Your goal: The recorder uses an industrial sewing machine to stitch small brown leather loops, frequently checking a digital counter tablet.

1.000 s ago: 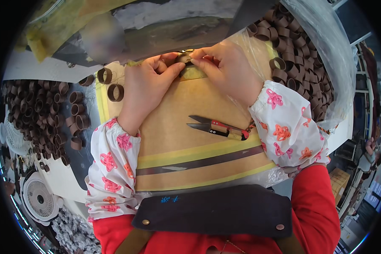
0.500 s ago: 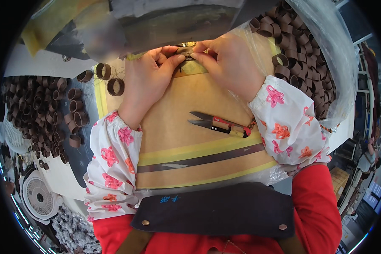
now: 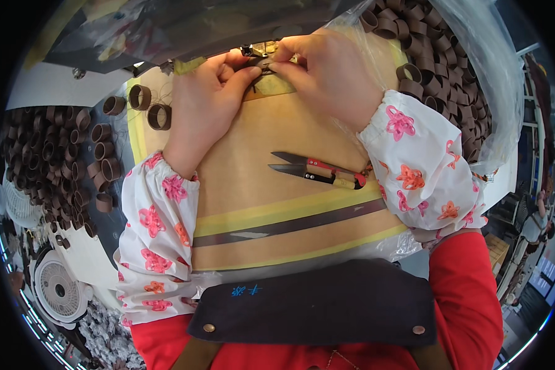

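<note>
Closely, left hand (image 3: 205, 94) and right hand (image 3: 330, 75) pinch a small brown piece (image 3: 264, 63).
Likely light and bendable; best held by opposite edges.

White oversleeves (image 3: 135, 237) with pink and orange flowers (image 3: 150, 221) and gathered cuffs (image 3: 372, 117) cover a red top's (image 3: 465, 277) sleeves. A dark cloth panel (image 3: 314, 302) carries small blue markings (image 3: 253, 290) and round metal snaps (image 3: 209, 328); brown straps (image 3: 197, 354) and a thin chain (image 3: 344, 357) show below.

Both arms (image 3: 160, 234) stretch forward; left hand (image 3: 206, 92) and right hand (image 3: 333, 71) angle inward, fingers curled, the 2 thumbs (image 3: 243, 80) pointing toward each other, tips just apart.
</note>
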Demonstrator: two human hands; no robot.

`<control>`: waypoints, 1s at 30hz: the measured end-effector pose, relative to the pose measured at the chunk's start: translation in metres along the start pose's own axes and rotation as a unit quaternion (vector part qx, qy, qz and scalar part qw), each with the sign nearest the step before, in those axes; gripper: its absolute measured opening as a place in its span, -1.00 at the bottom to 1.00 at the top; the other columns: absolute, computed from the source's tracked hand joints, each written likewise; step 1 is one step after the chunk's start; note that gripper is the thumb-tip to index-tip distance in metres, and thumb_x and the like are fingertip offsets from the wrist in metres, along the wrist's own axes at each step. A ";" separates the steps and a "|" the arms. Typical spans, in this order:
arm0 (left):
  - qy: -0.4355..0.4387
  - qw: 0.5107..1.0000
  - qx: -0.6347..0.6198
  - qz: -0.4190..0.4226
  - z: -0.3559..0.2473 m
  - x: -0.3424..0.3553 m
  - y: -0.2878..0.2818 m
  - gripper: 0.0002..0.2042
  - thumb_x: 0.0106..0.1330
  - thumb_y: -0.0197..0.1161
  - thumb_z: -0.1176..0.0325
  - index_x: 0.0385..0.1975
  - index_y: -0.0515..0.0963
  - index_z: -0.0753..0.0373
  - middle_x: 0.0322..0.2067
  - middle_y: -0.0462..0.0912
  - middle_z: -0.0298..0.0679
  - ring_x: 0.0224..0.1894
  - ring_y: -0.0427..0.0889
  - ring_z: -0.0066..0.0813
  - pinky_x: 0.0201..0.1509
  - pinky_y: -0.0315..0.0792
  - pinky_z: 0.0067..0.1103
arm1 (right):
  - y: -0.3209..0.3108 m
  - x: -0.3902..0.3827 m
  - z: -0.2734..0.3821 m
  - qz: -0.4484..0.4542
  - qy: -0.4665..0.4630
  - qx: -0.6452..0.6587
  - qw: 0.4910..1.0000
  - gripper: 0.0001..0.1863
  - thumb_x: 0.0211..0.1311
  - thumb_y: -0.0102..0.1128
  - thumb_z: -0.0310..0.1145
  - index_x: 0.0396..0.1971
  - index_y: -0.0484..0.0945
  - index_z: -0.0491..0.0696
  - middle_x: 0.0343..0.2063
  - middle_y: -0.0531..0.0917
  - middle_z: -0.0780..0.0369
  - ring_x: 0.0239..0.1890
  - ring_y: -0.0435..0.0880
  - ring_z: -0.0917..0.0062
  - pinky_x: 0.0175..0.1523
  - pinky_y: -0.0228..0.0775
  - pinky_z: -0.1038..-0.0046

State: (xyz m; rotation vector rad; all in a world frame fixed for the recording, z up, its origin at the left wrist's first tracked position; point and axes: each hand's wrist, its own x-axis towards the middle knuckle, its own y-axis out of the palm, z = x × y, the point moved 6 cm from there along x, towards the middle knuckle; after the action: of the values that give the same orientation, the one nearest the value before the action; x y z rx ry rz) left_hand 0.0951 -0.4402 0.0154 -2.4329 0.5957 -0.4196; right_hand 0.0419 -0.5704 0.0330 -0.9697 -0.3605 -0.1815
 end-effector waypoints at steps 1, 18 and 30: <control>0.002 1.000 0.000 0.001 -0.001 0.000 0.001 -0.82 0.05 0.26 0.37 -0.43 0.56 0.37 -0.83 0.38 -0.37 -0.77 0.30 -0.69 -0.66 0.18 -0.65 | -0.001 -0.001 0.000 -0.004 -0.002 0.002 1.000 -0.90 -0.10 0.15 -0.39 -0.63 0.44 -0.07 -0.60 0.50 0.21 -0.49 0.51 0.30 -0.41 0.32 0.32; 0.018 0.999 0.017 -0.024 -0.006 -0.002 0.000 -0.82 0.08 0.25 0.33 -0.47 0.53 0.34 -0.78 0.40 -0.39 -0.72 0.29 -0.73 -0.62 0.16 -0.68 | 0.002 -0.007 -0.006 -0.051 -0.048 0.025 0.997 -0.85 -0.04 0.18 -0.40 -0.50 0.40 -0.09 -0.53 0.49 0.22 -0.48 0.52 0.32 -0.40 0.33 0.36; 0.072 0.966 0.235 -0.083 0.012 -0.059 -0.073 -0.82 0.11 0.25 0.30 -0.64 0.49 0.21 -0.77 0.39 -0.41 -0.65 0.24 -0.53 -0.23 0.12 -0.58 | -0.089 -0.047 -0.008 0.026 -0.028 -0.128 0.991 -0.82 -0.09 0.20 -0.42 -0.46 0.43 -0.13 -0.51 0.51 0.17 -0.41 0.51 0.25 -0.32 0.36 0.34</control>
State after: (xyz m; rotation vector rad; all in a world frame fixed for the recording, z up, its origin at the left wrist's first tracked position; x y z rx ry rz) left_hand 0.0733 -0.3523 0.0415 -2.0115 0.3050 -0.7240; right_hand -0.0276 -0.6270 0.0793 -1.2383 -0.3697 -0.1561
